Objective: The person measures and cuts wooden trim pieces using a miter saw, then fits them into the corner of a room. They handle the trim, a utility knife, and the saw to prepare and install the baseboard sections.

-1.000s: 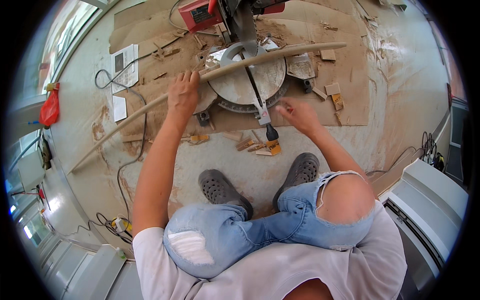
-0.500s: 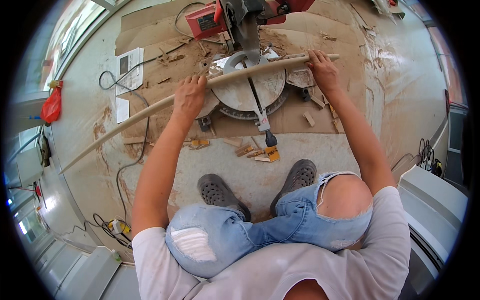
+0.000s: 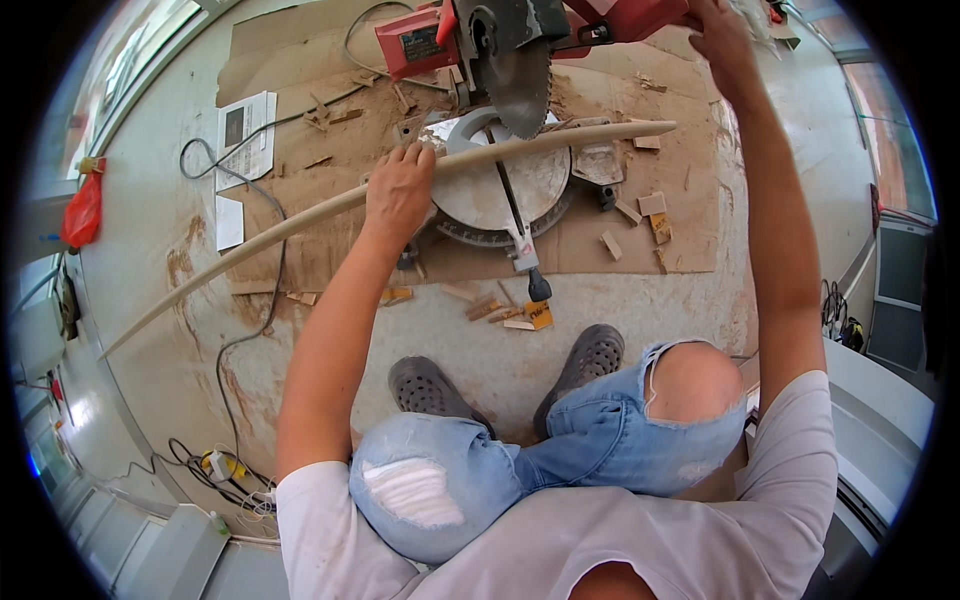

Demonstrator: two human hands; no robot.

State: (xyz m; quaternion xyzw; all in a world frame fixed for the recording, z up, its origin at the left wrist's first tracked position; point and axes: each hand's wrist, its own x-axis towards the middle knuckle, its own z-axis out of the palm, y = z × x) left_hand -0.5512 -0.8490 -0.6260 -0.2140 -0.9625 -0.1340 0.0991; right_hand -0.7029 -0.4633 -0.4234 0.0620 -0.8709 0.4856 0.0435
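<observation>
Beige wooden strip, long and narrow, lies right across the round grey metal saw table (image 3: 545, 185)!
And the left hand (image 3: 397, 195) has the strip (image 3: 345, 202) at the table's left edge, fingers curled over it; up top, the right hand (image 3: 724, 48) is at the red saw arm (image 3: 645, 18), fingers cut by the view's edge, so whether they're closed I can't tell; toothed grey blade (image 3: 525, 90) hangs by the wood!
</observation>
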